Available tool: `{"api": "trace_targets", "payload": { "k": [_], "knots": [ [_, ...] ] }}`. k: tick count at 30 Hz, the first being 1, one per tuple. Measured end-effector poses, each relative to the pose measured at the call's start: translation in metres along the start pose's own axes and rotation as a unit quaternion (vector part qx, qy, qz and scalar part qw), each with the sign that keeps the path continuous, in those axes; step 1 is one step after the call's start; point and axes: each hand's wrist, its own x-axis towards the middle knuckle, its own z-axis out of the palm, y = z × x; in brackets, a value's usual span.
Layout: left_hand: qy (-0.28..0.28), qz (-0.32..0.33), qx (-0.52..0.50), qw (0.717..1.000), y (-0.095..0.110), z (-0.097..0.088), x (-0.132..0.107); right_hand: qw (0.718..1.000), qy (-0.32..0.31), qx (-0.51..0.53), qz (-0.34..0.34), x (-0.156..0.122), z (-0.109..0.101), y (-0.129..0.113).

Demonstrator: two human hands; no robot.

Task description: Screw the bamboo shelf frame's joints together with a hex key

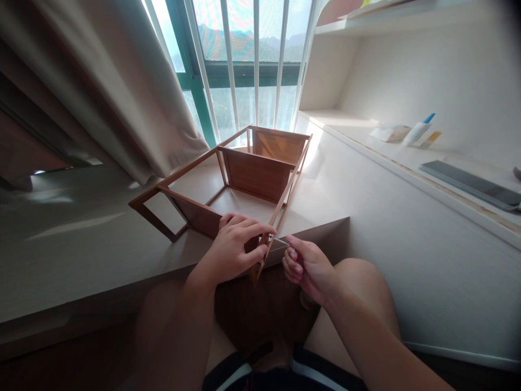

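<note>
A brown wooden shelf rack with slim rails and several panels lies on its side on the pale window ledge. Its near corner juts past the ledge edge towards me. My left hand grips that corner, fingers over the panel and rail, thumb lower on the frame. Pinched between thumb and fingers of my right hand is a thin silver hex key. Its tip meets the outer side of the rail, close to my left fingertips. My left fingers partly hide the spot where the tip touches.
A beige curtain hangs at the left, beside the barred window. Along the right runs a white cabinet wall. Its shelf bears a dark flat device and a white tube with a blue cap. My knees are beneath the rack's near corner.
</note>
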Motion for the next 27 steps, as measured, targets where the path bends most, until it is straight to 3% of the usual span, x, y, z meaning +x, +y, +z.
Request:
{"api": "trace_targets", "payload": {
  "k": [4, 8, 14, 17, 22, 27],
  "knots": [
    [-0.005, -0.001, 0.0, 1.0, 0.0, 0.0, 0.0, 1.0, -0.006, -0.024, -0.009, 0.0, -0.007, 0.005],
    [-0.005, -0.003, 0.0, 1.0, -0.001, 0.0, 0.0, 0.984, 0.04, -0.146, -0.093, -0.003, -0.018, 0.016],
    [-0.006, -0.002, 0.004, 1.0, -0.001, 0.001, -0.001, 0.871, 0.109, -0.398, -0.265, -0.015, -0.023, 0.017],
    [-0.003, -0.003, 0.003, 1.0, -0.001, 0.0, -0.002, 0.842, 0.102, -0.442, -0.293, -0.016, -0.024, 0.012],
    [-0.003, 0.002, 0.014, 1.0, 0.003, -0.009, -0.006, 0.828, 0.09, -0.462, -0.304, -0.016, -0.026, 0.009],
    [0.104, -0.021, 0.039, 0.994, 0.022, -0.027, -0.026, 0.832, 0.09, -0.45, -0.313, -0.017, -0.025, 0.008]
  ]
}}
